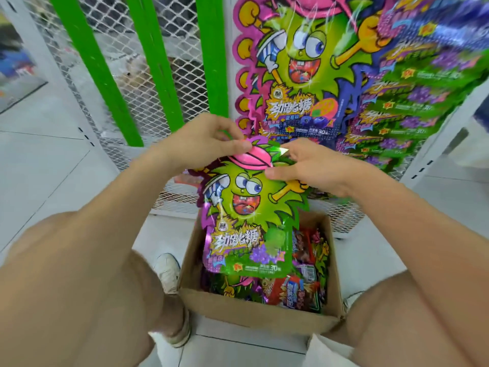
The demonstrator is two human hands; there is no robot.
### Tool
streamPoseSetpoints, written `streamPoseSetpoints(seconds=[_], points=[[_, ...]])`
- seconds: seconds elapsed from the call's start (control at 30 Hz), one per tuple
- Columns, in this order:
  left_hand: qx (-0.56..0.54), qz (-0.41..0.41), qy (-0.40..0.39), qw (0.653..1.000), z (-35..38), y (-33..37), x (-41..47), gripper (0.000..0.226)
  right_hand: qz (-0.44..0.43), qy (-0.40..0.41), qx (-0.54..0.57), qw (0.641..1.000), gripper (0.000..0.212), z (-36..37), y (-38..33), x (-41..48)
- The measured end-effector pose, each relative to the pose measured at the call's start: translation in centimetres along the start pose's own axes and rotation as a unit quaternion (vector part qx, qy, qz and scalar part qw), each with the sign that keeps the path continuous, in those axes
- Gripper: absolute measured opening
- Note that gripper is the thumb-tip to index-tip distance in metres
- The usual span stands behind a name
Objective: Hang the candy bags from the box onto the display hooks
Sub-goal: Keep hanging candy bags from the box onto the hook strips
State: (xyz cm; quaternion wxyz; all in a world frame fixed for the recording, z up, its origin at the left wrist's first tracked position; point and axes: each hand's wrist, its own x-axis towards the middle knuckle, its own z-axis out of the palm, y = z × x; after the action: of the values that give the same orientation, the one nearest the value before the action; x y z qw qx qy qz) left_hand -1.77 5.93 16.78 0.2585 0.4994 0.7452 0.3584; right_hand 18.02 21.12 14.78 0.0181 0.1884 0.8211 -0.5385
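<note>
Head view is showing one candy bag (246,221) being held up over the open box (254,311), which is sitting on the floor (53,160) toward 6 o'clock between the person's knees. The left hand (206,140) is pinching the bag's top edge at the pink cap, at about 11 o'clock on the bag. The right hand (315,168) is gripping the top corner at 1 o'clock, thumb on the front and fingers behind.

Some of the job is looking done: hanging bags (299,75) are already filling the mesh rack (105,49) from 12 to 2 o'clock, overlapping in rows (the hooks themselves are hidden behind them). Plenty is looking left, though. Loose bags (304,284) are lying heaped in the box beneath the raised one, and this bag is hanging just below the display, not yet on any hook. By my judgement the work is somewhere mid-way, with this bag's hanging hole being readied for threading.
</note>
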Motion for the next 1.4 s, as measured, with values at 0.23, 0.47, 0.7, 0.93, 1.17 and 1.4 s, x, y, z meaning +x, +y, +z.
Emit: streamPoseSetpoints(seconds=[0.23,0.47,0.7,0.93,1.17,1.4], points=[[-0.051,0.028,-0.008,0.998,0.6,1.1,0.0,0.01,-0.044,0.08,0.005,0.996,0.007,0.1,-1.4,-0.8],[0.016,0.025,0.143,0.989,1.7,0.9,1.1,0.026,-0.123,0.19,-0.233,0.946,0.022,0.3,0.4,0.4],[0.055,-0.049,0.36,0.93,-0.2,-2.8,4.2,0.057,-0.014,0.107,-0.333,0.937,0.03,2.3,0.2,1.5],[0.172,-0.085,0.424,0.885,1.9,-3.0,5.6,0.06,0.0,0.091,-0.386,0.918,0.027,3.3,-0.2,2.8],[0.127,-0.003,0.436,0.891,2.7,-4.3,4.8,0.048,-0.025,0.098,-0.35,0.931,0.034,3.1,-0.5,3.1],[0.066,0.007,0.463,0.884,2.8,-4.9,5.3,0.067,-0.019,0.088,-0.36,0.929,0.04,3.2,0.1,2.6]])
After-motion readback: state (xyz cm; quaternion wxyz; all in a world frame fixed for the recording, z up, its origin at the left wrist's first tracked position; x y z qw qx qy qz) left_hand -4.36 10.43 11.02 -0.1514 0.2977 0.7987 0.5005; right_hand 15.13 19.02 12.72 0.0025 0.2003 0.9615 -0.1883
